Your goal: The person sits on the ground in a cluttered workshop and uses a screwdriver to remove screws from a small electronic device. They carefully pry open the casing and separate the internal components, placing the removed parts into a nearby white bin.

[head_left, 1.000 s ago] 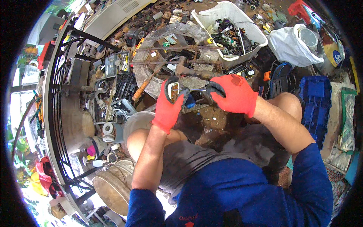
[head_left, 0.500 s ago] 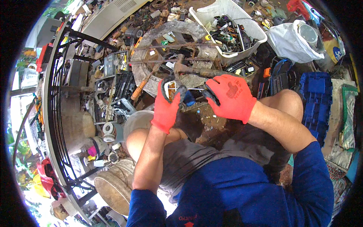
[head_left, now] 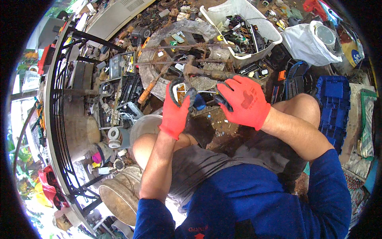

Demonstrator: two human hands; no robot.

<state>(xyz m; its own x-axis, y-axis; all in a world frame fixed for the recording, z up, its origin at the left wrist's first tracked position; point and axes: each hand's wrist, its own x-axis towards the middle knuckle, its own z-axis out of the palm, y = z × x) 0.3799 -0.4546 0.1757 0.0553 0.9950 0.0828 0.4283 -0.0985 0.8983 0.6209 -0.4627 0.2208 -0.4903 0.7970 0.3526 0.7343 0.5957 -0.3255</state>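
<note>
Both my hands wear red gloves with black fingertips. My left hand is closed on a small electronic part with a pale edge and an amber face, held upright between thumb and fingers. My right hand is closed on a screwdriver, its handle hidden in the glove. The thin metal screwdriver shaft points left toward the part; whether its tip touches is hidden by my left thumb. Just beyond my hands a hammer lies across a round stone-like ring. A tool with an orange handle leans on the ring's left side.
A white bin of electronic scraps stands beyond the ring. To the right are a white sack and blue plastic crates. A black metal rack lines the left. Scrap trays and a bucket sit beside it.
My right hand has turned slightly with the screwdriver. My left hand stays nearly in place around the electronic part.
</note>
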